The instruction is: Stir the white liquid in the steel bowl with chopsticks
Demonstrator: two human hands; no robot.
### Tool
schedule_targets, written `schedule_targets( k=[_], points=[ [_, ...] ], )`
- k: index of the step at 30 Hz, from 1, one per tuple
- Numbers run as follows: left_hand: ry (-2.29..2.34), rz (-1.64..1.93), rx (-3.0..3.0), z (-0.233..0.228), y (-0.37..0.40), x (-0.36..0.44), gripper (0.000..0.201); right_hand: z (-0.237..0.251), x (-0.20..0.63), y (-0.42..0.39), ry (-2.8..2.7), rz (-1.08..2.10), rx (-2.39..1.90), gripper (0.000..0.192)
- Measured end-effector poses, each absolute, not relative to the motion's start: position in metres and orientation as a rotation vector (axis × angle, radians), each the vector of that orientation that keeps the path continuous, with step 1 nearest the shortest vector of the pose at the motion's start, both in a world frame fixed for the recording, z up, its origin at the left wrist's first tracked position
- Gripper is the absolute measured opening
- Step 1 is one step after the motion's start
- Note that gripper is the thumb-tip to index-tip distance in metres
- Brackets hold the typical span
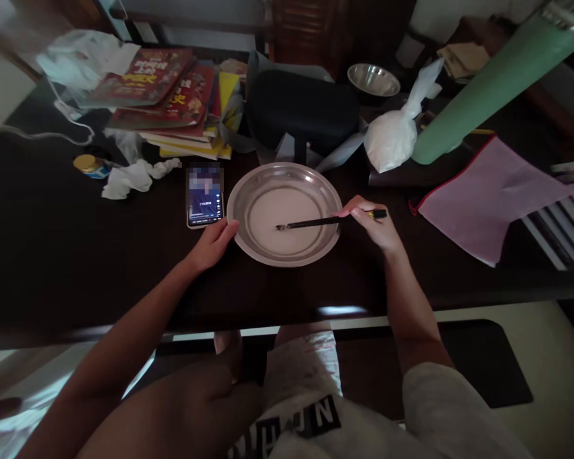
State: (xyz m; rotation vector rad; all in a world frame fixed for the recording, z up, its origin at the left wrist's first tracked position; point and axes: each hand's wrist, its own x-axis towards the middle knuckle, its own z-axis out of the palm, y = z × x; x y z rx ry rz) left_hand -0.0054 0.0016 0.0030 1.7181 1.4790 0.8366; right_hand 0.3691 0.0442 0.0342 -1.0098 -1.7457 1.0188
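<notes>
Head view: the metal dish (285,213) sits mid-worktop (52,255), near its front edge. Left hand (213,243) rests against the dish's left rim, fingers loosely curled, grasping nothing. Right hand (373,226) pinches dark chopsticks (325,221), tips down in pale stuff in the dish. Phone (204,196) lies just beside the dish; books (172,102), black case (301,111), white bag (392,137) crowd behind. Bare dark worktop lies open to the left. The phone's screen is blurred; the green roll (488,83) is cut off top right.
</notes>
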Motion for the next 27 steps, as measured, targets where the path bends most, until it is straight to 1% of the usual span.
schedule_targets(
  k=[3,6,11,16,19,22,25,27],
  points=[
    [1.498,0.830,1.726,0.0047,0.0015,-0.0056,0.075,0.0376,0.3700,0.0439,-1.683,0.959,-1.049,0.027],
    [1.485,0.839,1.729,0.0079,0.0011,-0.0043,0.077,0.0398,0.3710,0.0434,-1.610,0.970,-1.044,0.030],
    [1.453,0.856,1.719,0.0101,0.0009,-0.0031,0.078,0.0384,0.3694,0.0431,-1.749,1.042,-1.001,0.025],
    [1.503,0.822,1.732,0.0079,0.0008,-0.0051,0.076,0.0398,0.3725,0.0436,-1.593,0.988,-1.042,0.027],
    [1.491,0.816,1.729,0.0082,0.0010,-0.0050,0.077,0.0401,0.3718,0.0431,-1.690,1.046,-1.014,0.027],
    [1.483,0.820,1.731,0.0086,0.0013,-0.0043,0.078,0.0402,0.3708,0.0434,-1.752,1.012,-1.008,0.025],
    [1.500,0.816,1.733,0.0081,0.0011,-0.0045,0.077,0.0409,0.3715,0.0438,-1.642,0.948,-1.052,0.028],
    [1.512,0.804,1.730,0.0077,0.0008,-0.0048,0.078,0.0409,0.3713,0.0436,-1.636,0.974,-1.054,0.031]
  ],
)
